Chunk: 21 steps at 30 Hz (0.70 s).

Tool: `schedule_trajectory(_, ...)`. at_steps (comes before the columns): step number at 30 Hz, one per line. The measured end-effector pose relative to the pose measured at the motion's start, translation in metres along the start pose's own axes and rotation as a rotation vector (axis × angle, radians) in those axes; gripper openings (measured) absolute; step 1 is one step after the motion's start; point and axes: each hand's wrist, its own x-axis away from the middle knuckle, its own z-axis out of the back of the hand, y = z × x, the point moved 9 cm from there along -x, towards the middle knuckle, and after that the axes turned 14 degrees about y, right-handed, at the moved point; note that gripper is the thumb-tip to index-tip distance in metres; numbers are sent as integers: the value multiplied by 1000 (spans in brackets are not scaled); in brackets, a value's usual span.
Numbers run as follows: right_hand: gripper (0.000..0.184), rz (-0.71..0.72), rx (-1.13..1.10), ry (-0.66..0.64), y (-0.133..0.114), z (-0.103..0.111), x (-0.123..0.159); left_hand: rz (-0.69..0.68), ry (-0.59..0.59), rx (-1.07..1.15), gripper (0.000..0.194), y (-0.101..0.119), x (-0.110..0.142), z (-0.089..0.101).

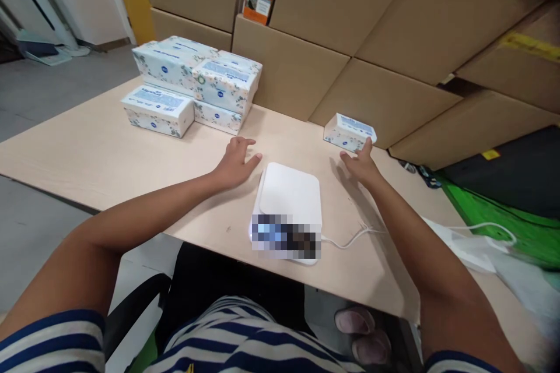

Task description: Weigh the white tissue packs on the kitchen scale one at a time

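A white scale-like device (pixel 291 189) with a flat top and a blurred-out front panel lies on the table in front of me. My left hand (pixel 236 164) hovers by its far left corner, thumb apart from the fingers, holding nothing. Farther right, my right hand (pixel 362 166) reaches to a floral tissue pack (pixel 345 133) near the cardboard boxes. One finger overlaps the pack's right end; I cannot tell whether it touches. The thumb stands apart, so that hand is open. More tissue packs (pixel 175 61) are stacked at the back left, with a single pack (pixel 153 111) before them.
Large cardboard boxes (pixel 289 64) form a wall behind the wooden table (pixel 83 134). From the device a white cable (pixel 350 243) runs right, passing under my right forearm. White items (pixel 468 250) and a green thing (pixel 476 204) lie at the right.
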Motion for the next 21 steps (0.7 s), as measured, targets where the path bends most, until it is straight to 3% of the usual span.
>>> schedule_trajectory(4,102,61,-201,31,4,18,57,-30,34,13,49,2,-2,1)
schedule_trajectory(8,92,207,-381,201,-2,43,113,-33,55,-3,45,-3,-10,5)
schedule_trajectory(14,78,418,-331,453,-13,77,144,-74,46,-47,49,-12,-12,7)
schedule_trajectory(16,81,429,-218,424,-14,84,143,-98,50,-77,53,-7,-9,8)
schedule_trajectory(18,83,387,-87,313,-13,84,141,-141,92,-145,57,6,-9,13)
schedule_trajectory(21,82,318,26,226,-12,88,140,-223,225,-377,66,23,-22,42)
